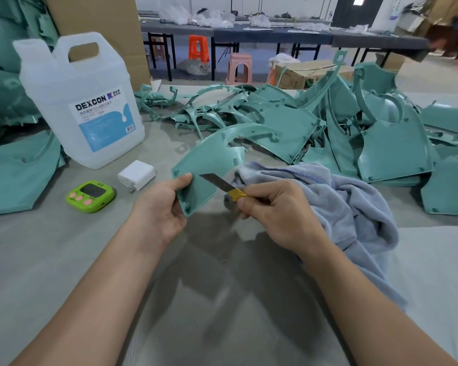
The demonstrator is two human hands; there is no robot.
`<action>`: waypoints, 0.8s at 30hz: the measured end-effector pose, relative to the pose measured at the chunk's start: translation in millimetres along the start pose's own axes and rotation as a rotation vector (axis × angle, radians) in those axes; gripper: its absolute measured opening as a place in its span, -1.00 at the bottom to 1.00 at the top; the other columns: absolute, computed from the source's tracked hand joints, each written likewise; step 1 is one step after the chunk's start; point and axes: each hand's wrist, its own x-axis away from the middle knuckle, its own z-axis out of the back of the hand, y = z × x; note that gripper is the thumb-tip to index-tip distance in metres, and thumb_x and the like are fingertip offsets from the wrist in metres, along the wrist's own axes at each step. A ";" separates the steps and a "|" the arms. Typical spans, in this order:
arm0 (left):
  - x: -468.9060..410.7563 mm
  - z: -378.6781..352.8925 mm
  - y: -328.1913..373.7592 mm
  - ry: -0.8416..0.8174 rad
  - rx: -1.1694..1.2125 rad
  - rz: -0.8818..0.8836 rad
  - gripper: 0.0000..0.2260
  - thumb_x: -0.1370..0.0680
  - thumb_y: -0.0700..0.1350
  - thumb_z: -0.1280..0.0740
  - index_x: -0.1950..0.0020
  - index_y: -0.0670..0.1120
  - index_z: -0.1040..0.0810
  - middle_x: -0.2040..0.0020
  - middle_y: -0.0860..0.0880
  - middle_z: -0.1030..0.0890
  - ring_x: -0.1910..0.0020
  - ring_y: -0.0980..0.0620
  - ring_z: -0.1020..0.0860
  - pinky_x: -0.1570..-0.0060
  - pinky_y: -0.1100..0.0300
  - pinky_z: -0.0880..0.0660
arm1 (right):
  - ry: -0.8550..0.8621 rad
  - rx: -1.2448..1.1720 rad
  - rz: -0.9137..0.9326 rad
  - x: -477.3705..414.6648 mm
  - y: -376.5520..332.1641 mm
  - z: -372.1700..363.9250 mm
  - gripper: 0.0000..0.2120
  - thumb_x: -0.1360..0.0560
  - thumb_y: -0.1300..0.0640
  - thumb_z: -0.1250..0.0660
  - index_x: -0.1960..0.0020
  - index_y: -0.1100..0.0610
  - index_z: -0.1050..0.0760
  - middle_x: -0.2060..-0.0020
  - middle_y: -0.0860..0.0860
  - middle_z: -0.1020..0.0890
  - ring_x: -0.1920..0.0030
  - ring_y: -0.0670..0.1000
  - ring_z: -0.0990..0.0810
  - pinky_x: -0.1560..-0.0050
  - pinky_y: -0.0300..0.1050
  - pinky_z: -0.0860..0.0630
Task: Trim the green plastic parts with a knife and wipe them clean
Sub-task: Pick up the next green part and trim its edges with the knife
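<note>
The left hand (167,204) was closed on the green plastic part's (204,165) near corner, above the desk (64,260), and the utility knife (222,184), gripped by the right hand (273,212), was pointed leftward over its right edge.

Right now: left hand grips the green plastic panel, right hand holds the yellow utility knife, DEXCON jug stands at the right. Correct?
No: head view shows the DEXCON jug at the left. Left hand grips the green plastic panel, right hand holds the yellow utility knife.
</note>
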 end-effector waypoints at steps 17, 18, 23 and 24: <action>-2.5 -0.3 1.2 0.009 -0.016 -0.001 -0.93 -0.63 -0.27 -0.29 0.03 -0.21 -0.54 0.34 -0.06 -0.70 0.43 0.07 -0.67 0.50 0.31 -0.53 | 0.266 -0.054 -0.094 -2.5 0.6 3.8 -0.78 -0.56 0.17 -0.42 0.26 0.09 -0.68 0.44 0.07 -0.63 0.44 -0.10 -0.47 0.39 -0.21 -0.39; -3.0 0.5 1.4 0.007 -0.014 0.000 -0.94 -0.63 -0.26 -0.29 0.02 -0.21 -0.55 0.33 -0.06 -0.71 0.43 0.07 -0.67 0.50 0.32 -0.53 | 0.261 -0.093 -0.077 -2.3 -0.5 5.2 -0.78 -0.56 0.19 -0.42 0.26 0.11 -0.68 0.44 0.09 -0.64 0.43 -0.06 -0.49 0.34 -0.16 -0.41; -2.4 0.3 -1.0 0.013 0.001 -0.015 -0.93 -0.63 -0.27 -0.28 0.04 -0.21 -0.53 0.38 -0.07 -0.68 0.47 0.07 -0.65 0.60 0.34 -0.45 | -0.013 0.005 -0.014 4.4 -9.6 -5.2 -0.83 -0.53 0.21 -0.44 0.24 0.12 -0.69 0.43 0.05 -0.64 0.45 -0.10 -0.51 0.38 -0.21 -0.44; -3.0 0.5 -0.9 0.013 -0.009 -0.010 -0.95 -0.63 -0.26 -0.29 0.02 -0.21 -0.53 0.38 -0.07 -0.68 0.47 0.06 -0.65 0.59 0.34 -0.45 | 0.056 0.014 -0.038 3.2 -7.9 -5.3 -0.82 -0.55 0.18 -0.43 0.23 0.10 -0.69 0.44 0.06 -0.63 0.47 -0.06 -0.50 0.41 -0.17 -0.43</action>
